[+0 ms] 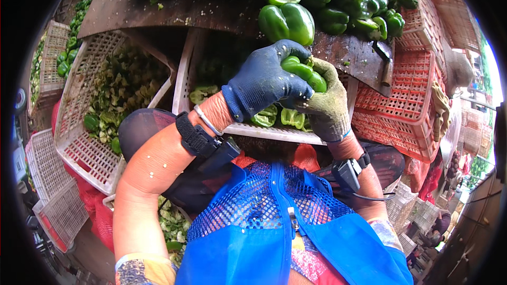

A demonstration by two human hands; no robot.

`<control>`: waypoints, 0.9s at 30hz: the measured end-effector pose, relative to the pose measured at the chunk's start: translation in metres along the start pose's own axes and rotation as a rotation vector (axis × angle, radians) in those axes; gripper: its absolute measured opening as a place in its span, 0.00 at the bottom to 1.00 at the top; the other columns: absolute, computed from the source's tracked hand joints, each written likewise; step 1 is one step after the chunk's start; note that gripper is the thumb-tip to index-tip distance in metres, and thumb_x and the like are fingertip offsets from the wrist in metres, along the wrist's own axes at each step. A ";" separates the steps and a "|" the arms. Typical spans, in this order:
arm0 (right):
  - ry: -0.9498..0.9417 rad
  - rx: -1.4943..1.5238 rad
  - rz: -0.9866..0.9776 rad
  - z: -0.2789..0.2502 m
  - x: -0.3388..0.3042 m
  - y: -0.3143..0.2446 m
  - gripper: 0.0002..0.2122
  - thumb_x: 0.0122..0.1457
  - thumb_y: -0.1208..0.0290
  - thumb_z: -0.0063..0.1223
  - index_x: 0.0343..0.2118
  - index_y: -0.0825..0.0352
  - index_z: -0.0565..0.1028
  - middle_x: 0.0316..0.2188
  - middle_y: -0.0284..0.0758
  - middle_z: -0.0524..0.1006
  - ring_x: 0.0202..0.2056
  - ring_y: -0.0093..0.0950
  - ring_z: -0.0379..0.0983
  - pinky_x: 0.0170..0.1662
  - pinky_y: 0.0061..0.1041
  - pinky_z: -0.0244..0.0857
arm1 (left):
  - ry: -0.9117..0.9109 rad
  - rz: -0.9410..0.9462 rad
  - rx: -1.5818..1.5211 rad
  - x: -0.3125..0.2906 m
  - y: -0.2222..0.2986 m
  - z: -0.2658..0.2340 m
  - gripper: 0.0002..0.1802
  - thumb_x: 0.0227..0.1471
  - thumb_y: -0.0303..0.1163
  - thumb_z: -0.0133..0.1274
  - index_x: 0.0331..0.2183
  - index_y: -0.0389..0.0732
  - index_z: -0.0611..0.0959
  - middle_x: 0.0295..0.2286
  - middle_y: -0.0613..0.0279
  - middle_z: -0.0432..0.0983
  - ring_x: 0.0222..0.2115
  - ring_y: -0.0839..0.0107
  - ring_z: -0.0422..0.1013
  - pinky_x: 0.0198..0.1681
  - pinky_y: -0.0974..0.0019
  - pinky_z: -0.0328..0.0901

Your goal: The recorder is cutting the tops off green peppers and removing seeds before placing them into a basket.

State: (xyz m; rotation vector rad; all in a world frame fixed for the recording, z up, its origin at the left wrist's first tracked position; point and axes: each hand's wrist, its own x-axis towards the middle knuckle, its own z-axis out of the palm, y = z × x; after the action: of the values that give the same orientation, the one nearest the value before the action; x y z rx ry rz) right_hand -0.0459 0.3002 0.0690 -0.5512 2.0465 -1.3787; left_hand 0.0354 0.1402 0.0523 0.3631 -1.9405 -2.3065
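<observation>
Left hand, in a dark blue knit glove (264, 78), and right hand, in a soiled yellowish-green knit glove (328, 104): together at centre frame, both clamped on one glossy green bell pepper (303, 73). The pepper lay between my palms, long axis slanting from upper left to lower right; neither hand was clearly nearer. Below my hands: a white plastic crate (264, 131) with cut green pieces. Just above: a large whole green pepper (288, 24) by a dark worn board (174, 8). Right of frame: a red perforated plastic crate (398, 82).
</observation>
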 end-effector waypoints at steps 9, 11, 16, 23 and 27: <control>-0.327 0.663 0.323 -0.007 0.002 0.009 0.35 0.34 0.82 0.67 0.51 0.67 0.67 0.38 0.41 0.78 0.34 0.33 0.78 0.35 0.33 0.77 | -0.012 -0.097 0.092 -0.021 0.006 -0.004 0.27 0.38 0.24 0.68 0.45 0.38 0.79 0.33 0.61 0.79 0.35 0.77 0.75 0.38 0.70 0.73; -0.440 0.709 0.392 -0.020 0.001 0.016 0.32 0.33 0.81 0.68 0.48 0.66 0.69 0.34 0.39 0.77 0.30 0.31 0.77 0.33 0.32 0.76 | -0.052 -0.146 0.082 -0.025 0.006 -0.004 0.26 0.38 0.24 0.67 0.43 0.38 0.80 0.33 0.63 0.79 0.35 0.78 0.75 0.40 0.70 0.72; -0.747 -0.346 0.161 -0.059 0.029 -0.016 0.23 0.32 0.79 0.64 0.39 0.68 0.78 0.36 0.32 0.80 0.36 0.21 0.75 0.43 0.21 0.71 | -0.170 -0.043 0.482 -0.040 0.000 -0.014 0.19 0.40 0.21 0.64 0.39 0.38 0.82 0.35 0.65 0.80 0.37 0.78 0.75 0.43 0.70 0.71; -0.389 0.278 0.325 -0.088 0.024 0.008 0.30 0.46 0.71 0.60 0.56 0.70 0.70 0.39 0.37 0.79 0.31 0.25 0.75 0.32 0.24 0.72 | 0.120 0.049 0.814 -0.028 -0.019 -0.030 0.45 0.36 0.32 0.71 0.58 0.41 0.73 0.50 0.48 0.74 0.49 0.54 0.74 0.53 0.59 0.68; -0.465 0.577 0.354 -0.051 0.014 0.006 0.41 0.45 0.68 0.67 0.65 0.67 0.62 0.47 0.41 0.76 0.36 0.30 0.75 0.36 0.30 0.75 | 0.108 0.464 0.785 -0.013 -0.005 -0.015 0.50 0.34 0.38 0.73 0.60 0.42 0.71 0.53 0.46 0.71 0.51 0.50 0.72 0.54 0.59 0.67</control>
State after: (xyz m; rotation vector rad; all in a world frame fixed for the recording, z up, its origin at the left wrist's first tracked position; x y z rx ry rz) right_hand -0.0910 0.3278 0.0734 -0.2103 1.2274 -1.3781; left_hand 0.0522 0.1295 0.0467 0.0664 -2.4625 -1.1717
